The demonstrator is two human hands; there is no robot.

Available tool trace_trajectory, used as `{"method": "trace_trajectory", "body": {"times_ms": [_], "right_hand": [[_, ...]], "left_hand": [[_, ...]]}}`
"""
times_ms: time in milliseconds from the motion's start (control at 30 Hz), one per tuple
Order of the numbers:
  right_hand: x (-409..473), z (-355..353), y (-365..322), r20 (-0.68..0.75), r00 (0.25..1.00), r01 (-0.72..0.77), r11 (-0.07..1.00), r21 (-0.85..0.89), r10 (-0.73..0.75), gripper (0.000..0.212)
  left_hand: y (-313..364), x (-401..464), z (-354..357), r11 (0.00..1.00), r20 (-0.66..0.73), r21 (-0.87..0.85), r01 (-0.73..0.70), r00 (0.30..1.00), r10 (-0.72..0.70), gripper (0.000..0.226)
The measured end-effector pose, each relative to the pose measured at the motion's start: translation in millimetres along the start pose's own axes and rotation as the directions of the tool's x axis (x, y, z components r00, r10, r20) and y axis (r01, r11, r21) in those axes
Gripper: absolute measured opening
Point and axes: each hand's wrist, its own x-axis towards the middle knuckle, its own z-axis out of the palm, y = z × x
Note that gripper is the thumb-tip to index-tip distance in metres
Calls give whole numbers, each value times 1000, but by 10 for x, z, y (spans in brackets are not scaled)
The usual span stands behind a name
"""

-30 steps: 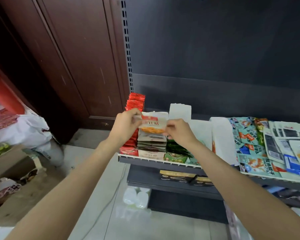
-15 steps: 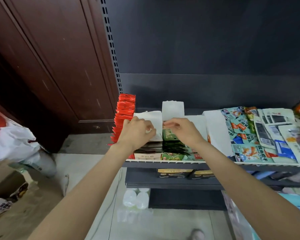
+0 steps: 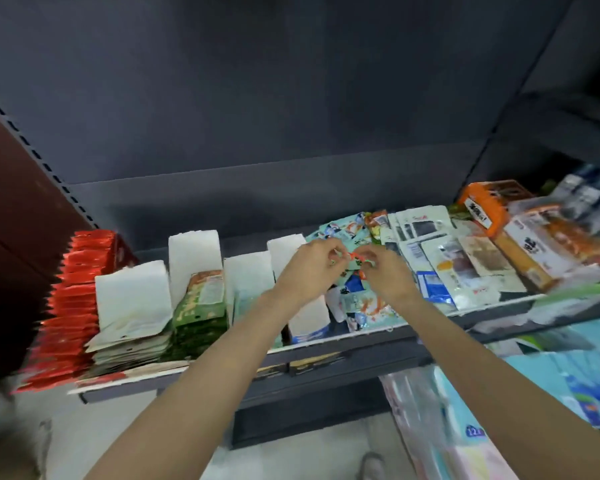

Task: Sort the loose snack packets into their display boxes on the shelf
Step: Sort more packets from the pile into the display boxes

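Head view: my left hand (image 3: 310, 268) and right hand (image 3: 383, 275) both pinch one teal packet (image 3: 352, 263). It may slip onto the loose pile (image 3: 368, 306) beneath them.

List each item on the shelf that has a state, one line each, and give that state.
Left hand: pinching a teal packet.
Right hand: pinching the same teal packet.
Red packets: stacked in a row.
Green packets: stacked in their box.
White display boxes: upright.
Loose packets: lying unsorted.
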Motion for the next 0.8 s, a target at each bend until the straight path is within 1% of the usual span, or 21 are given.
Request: {"method": "trace_trajectory", "body": {"times_ms": [67, 133, 167, 233, 300, 333, 400, 433, 467, 500, 533, 567, 633, 667, 733, 767, 800], "right_hand": [[202, -153, 411, 47, 998, -33, 995, -94, 38, 41], [380, -276, 768, 121, 992, -23, 986, -167, 43, 53], [446, -335, 907, 155, 987, -6, 975, -221, 41, 59], [549, -467, 1139, 236, 970, 31, 930, -366, 61, 68], [630, -556, 1311, 303, 950, 77, 889, -452, 72, 72], [658, -568, 1381, 335, 939, 91, 886, -454, 75, 72], [681, -572, 1479, 396, 916, 105, 915, -391, 64, 71], [682, -570, 1505, 417, 907, 106, 929, -354, 56, 70], [694, -567, 1539, 429, 902, 112, 938, -328, 43, 69], [704, -581, 1559, 437, 899, 121, 943, -311, 29, 67], [721, -600, 1574, 446, 895, 121, 949, -292, 23, 65], [740, -626, 1584, 454, 891, 121, 955, -270, 16, 63], [784, -679, 1591, 469, 883, 111, 964, -241, 15, 59], [801, -707, 1562, 461, 887, 97, 970, -224, 18, 57], [813, -753, 1420, 409, 912, 53, 987, -149, 13, 56], [809, -769, 1317, 374, 928, 18, 997, -78, 13, 56], [808, -774, 1200, 351, 936, -36, 999, 19, 27, 56]], "left_hand": [[118, 292, 356, 996, 73, 21, 84, 994, -86, 26], [179, 546, 676, 980, 118, 20, 198, 973, -199, 29], [200, 649, 813, 968, 130, 17, 252, 959, -252, 30], [245, 832, 1069, 939, 145, 68, 337, 928, -344, 30], [287, 978, 1287, 902, 129, 125, 413, 895, -427, 34], [301, 1041, 1378, 878, 117, 119, 464, 871, -477, 39], [313, 1152, 1544, 825, 113, 99, 557, 817, -566, 48], [308, 1194, 1608, 806, 109, 98, 584, 799, -592, 45], [295, 1222, 1652, 795, 98, 98, 598, 789, -606, 34], [290, 1242, 1675, 781, 83, 99, 616, 777, -623, 28], [282, 1254, 1687, 770, 67, 101, 630, 768, -637, 31], [290, 1257, 1674, 766, 56, 103, 635, 765, -642, 32], [322, 1238, 1612, 789, 27, 108, 605, 791, -611, 25], [361, 1217, 1556, 807, -13, 113, 580, 813, -582, 20], [462, 1136, 1403, 861, -111, 132, 491, 870, -480, 16], [527, 1069, 1319, 892, -151, 166, 421, 904, -399, 17], [586, 998, 1235, 907, -181, 259, 331, 939, -291, 18]]}}
